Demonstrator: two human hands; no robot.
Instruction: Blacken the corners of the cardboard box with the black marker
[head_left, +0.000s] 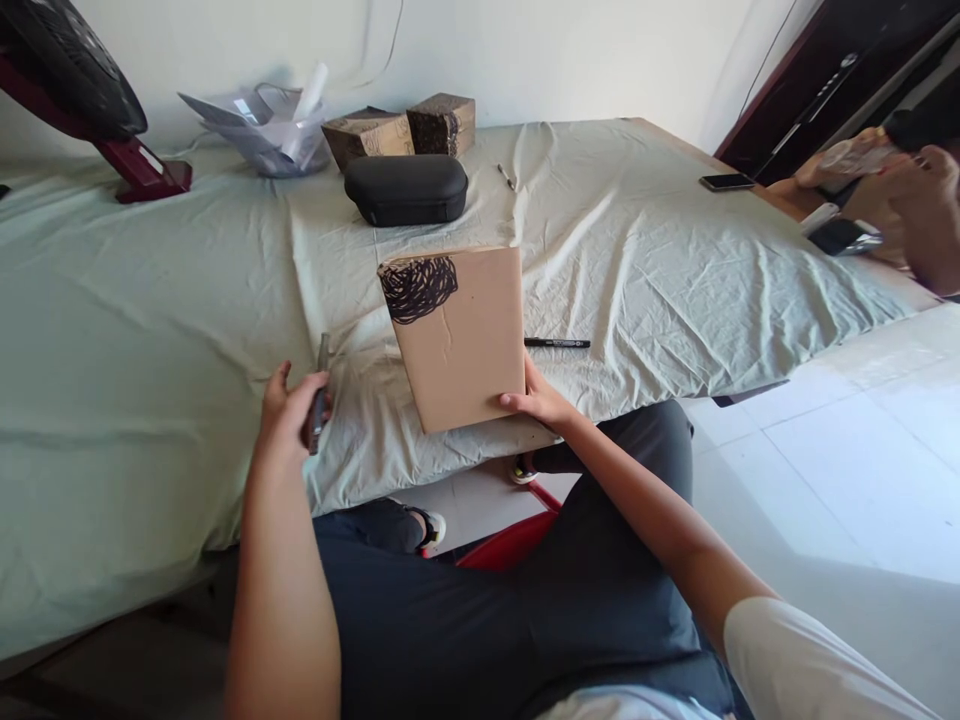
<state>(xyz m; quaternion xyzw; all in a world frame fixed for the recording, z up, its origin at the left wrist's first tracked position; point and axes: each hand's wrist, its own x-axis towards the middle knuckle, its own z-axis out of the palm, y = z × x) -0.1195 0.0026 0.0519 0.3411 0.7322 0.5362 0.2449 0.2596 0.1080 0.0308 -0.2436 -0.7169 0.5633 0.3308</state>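
A brown cardboard parcel (461,335) with a black scribble in its top left corner stands tilted on the near edge of the cloth-covered table (150,330). My right hand (536,398) grips its lower right corner. To the left of the parcel, my left hand (289,412) is closed around a slim grey tool (321,395) that looks like a utility knife. A black marker (556,343) lies on the cloth just right of the parcel.
A black zip case (406,188), two brown boxes (405,128) and a bowl of crumpled paper (262,125) sit at the back. A fan base (142,170) stands far left. A phone (726,182) and another person's foot (926,215) are at the right.
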